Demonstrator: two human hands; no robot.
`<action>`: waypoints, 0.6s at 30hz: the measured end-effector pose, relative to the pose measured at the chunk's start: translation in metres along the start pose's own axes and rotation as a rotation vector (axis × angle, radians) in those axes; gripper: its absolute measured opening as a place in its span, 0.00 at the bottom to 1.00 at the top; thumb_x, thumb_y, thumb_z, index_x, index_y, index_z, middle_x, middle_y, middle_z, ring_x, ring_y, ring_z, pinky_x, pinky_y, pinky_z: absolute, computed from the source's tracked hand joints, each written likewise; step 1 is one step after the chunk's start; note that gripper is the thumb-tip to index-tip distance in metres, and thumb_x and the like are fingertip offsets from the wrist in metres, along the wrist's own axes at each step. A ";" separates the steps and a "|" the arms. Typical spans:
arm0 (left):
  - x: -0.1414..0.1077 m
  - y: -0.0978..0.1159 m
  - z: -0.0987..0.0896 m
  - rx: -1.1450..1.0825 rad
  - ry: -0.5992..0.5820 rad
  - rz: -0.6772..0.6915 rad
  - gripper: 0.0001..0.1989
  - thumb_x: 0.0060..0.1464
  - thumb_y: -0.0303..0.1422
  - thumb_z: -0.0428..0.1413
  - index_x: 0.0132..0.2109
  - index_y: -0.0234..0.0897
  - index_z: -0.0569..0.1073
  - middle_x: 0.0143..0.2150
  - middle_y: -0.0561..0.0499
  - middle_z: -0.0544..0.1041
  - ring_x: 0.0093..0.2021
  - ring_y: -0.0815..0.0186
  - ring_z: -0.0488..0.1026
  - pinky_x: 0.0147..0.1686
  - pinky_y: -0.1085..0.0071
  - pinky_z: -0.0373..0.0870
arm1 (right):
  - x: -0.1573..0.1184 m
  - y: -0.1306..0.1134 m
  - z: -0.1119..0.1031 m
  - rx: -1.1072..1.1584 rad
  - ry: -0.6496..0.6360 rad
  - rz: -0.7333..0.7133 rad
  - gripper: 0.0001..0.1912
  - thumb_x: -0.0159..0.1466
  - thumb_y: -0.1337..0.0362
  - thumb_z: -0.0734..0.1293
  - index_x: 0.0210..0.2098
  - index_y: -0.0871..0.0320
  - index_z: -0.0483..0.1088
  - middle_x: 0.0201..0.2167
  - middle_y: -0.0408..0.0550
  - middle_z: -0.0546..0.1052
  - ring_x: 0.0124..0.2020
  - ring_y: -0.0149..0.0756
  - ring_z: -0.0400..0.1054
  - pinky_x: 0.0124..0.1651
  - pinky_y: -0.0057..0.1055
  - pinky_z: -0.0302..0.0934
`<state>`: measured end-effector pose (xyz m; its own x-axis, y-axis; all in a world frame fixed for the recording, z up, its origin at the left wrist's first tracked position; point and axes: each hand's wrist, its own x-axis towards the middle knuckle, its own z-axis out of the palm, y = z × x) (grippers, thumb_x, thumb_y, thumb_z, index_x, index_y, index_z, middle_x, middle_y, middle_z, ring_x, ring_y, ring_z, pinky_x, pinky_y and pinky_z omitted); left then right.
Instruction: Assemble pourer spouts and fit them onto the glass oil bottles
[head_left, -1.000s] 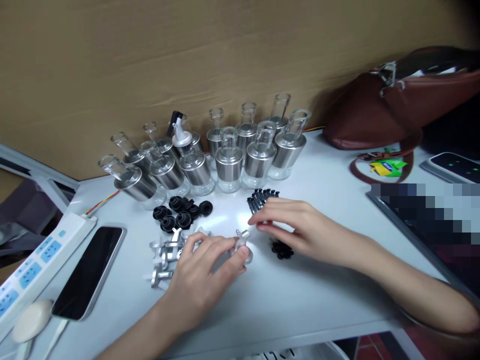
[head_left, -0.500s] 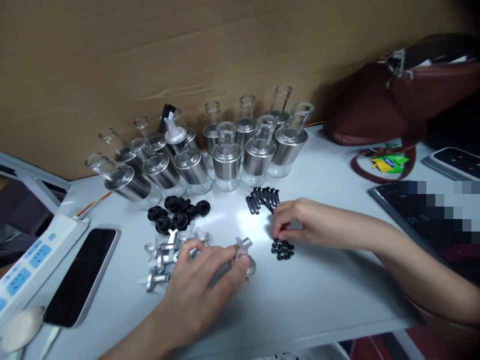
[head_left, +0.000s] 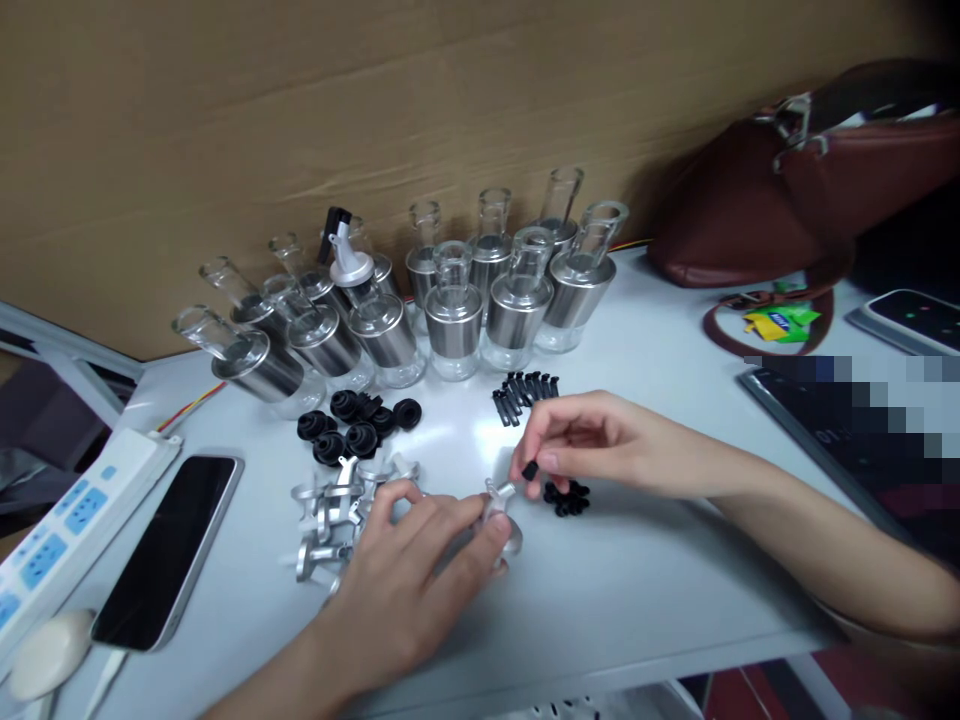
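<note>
My left hand (head_left: pixel 427 560) grips a silver pourer spout (head_left: pixel 498 494) between thumb and fingers, its narrow tip pointing up and to the right. Just beside that tip, my right hand (head_left: pixel 577 445) pinches a small black cap (head_left: pixel 530 469). Under the right hand lies a cluster of small black round parts (head_left: pixel 568 499). Several black slim levers (head_left: pixel 525 395) lie in rows behind it. More silver pourer spouts (head_left: pixel 324 510) are piled left of my left hand, partly hidden by it. Black ribbed stoppers (head_left: pixel 360 440) sit behind that pile.
Several glass bottles with steel sleeves (head_left: pixel 454 325) stand along the cardboard wall (head_left: pixel 375 100); one carries a spout with a black lever (head_left: pixel 351 255). At left are a phone (head_left: pixel 169 550) and a power strip (head_left: pixel 64 520). A brown bag (head_left: pixel 735 210) and a dark tablet-like device (head_left: pixel 817 440) are at right.
My right hand has lifted a small black cap from the cluster and moved left to the spout's tip. My left hand, still holding the spout, has shifted slightly right.
</note>
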<state>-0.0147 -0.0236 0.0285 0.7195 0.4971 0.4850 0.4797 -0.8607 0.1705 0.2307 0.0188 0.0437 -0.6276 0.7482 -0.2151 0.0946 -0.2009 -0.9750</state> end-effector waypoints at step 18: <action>-0.004 -0.003 0.006 0.023 -0.057 0.019 0.12 0.60 0.26 0.54 0.52 0.38 0.68 0.45 0.49 0.80 0.35 0.67 0.72 0.45 0.63 0.60 | 0.009 0.011 0.017 0.350 0.021 0.158 0.17 0.51 0.57 0.76 0.28 0.61 0.69 0.23 0.39 0.73 0.22 0.23 0.65 0.28 0.25 0.60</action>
<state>-0.0166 -0.0223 0.0211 0.7559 0.4864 0.4382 0.4762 -0.8678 0.1418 0.2133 0.0123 0.0322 -0.6100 0.7030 -0.3657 -0.0833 -0.5159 -0.8526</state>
